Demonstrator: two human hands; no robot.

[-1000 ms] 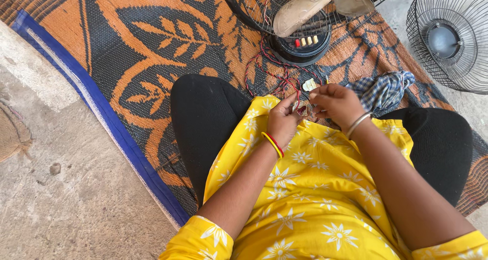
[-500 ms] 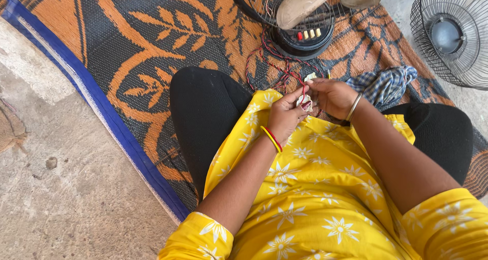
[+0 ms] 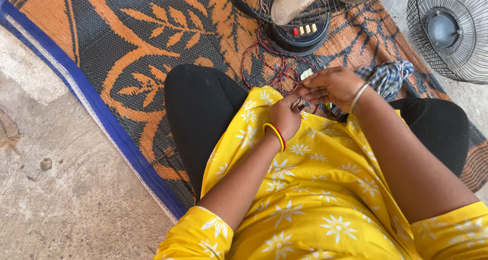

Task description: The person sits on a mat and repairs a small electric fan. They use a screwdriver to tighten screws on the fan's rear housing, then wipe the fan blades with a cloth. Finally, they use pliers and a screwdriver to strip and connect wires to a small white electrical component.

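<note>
I sit cross-legged in a yellow flowered top and black trousers. My left hand [image 3: 285, 115], with a red and yellow bangle at the wrist, pinches a small part with red and black wires [image 3: 274, 69] over my lap. My right hand [image 3: 333, 85], with a silver bangle, is closed on the same small part and wire ends just to its right; a small pale piece [image 3: 306, 73] shows above the fingers. The wires run up to a round black fan base [image 3: 300, 34] with coloured buttons.
An orange and black woven mat [image 3: 127, 52] with a blue edge lies under me, bare concrete floor [image 3: 56, 189] to the left. A wire fan guard [image 3: 450, 31] stands at upper right. A checked cloth [image 3: 389, 77] lies by my right knee. A sandal-like shape [image 3: 297, 1] rests above the base.
The hands have drawn together and shifted slightly right over the lap; the right hand has come down over the small part. The camera view has moved a little.
</note>
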